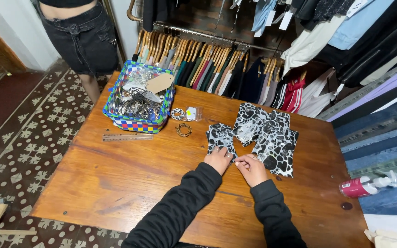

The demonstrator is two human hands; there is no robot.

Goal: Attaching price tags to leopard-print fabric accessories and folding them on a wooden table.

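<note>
Left hand [218, 160], right hand [250, 168] pinching patterned pouch [220, 138]; table [129, 179] beneath

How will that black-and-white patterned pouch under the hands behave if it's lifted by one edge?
The pouch is likely floppy: it lies thin and flat on the table. Probably light, as both the left hand and right hand work it with fingertips only. Its glossy sheen suggests it may slip.

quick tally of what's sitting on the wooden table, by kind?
Black-and-white patterned fabric pieces: 3, one under both hands, two to the right
Checkered basket: 1
Ruler: 1
Bracelets: 2
Small clear bag: 1
Spray bottle: 1
Total: 9
</note>
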